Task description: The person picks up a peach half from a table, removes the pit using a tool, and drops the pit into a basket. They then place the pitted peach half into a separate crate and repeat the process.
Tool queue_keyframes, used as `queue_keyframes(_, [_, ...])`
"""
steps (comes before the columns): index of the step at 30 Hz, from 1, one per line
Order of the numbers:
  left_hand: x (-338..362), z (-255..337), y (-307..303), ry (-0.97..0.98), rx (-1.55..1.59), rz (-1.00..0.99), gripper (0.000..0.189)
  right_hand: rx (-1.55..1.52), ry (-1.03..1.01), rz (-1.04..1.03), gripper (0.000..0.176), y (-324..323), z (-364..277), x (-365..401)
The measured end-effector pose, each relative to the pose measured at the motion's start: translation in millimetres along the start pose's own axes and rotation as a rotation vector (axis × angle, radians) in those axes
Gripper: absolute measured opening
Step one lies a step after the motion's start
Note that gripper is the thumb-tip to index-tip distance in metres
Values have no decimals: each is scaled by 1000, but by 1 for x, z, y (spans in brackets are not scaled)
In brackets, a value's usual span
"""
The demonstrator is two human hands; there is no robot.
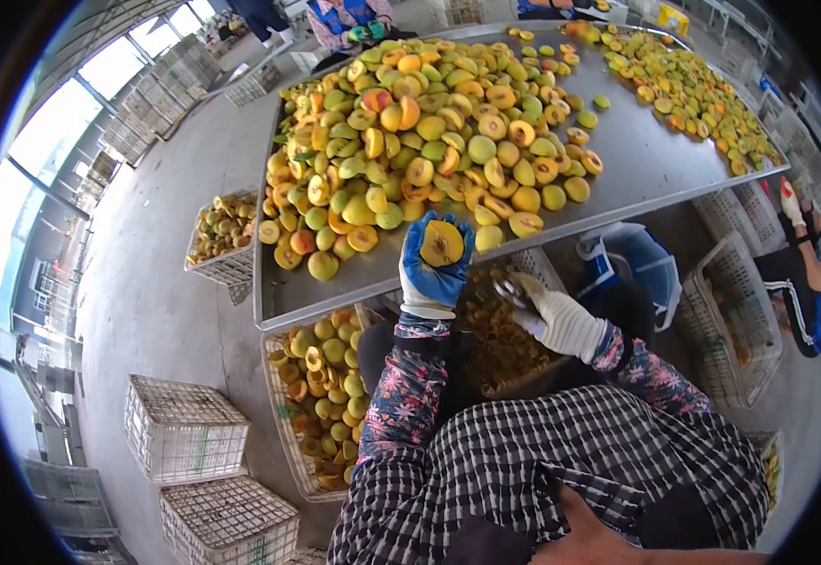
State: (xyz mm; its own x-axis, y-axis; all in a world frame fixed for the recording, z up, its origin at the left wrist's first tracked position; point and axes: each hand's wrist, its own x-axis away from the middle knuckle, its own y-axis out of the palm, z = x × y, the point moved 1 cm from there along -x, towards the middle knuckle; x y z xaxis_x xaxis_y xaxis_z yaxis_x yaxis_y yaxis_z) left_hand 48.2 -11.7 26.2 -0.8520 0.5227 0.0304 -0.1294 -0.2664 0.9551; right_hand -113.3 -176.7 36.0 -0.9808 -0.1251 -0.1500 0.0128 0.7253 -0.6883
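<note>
My left hand (427, 281), in a blue-coated glove, cups a yellow peach half (442, 243) with its cut face showing, just off the table's near edge. My right hand (569, 320), in a whitish knit glove, grips a small shiny metal tool (514, 294) to the right of the fruit and apart from it; the tool's exact kind is hard to make out. Below my hands, a crate (533, 381) holds brown scraps. Beyond them, a large heap of halved peaches (429, 141) covers much of the metal table (632, 174).
A crate of peach pieces (321, 400) stands left of my knees, another crate (232, 268) beyond it. Stacked white crates (194, 443) sit lower left. A blue bucket (641, 259) and a crate (735, 320) are at right. Other people work around the table; a bare forearm (599, 537) shows at the bottom.
</note>
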Motion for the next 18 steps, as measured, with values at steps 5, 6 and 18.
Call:
queue_keyframes(5, [9,-39,-2,112,-269,73,48,103,-179,253,36,-4,-11,-16])
queue_keyframes(6, [15,-44,4,94,-273,71,51,169,-142,246,33,-9,-19,-19])
queue_keyframes(18, [33,-51,1,123,-767,152,55,292,-17,42,31,34,18,-19])
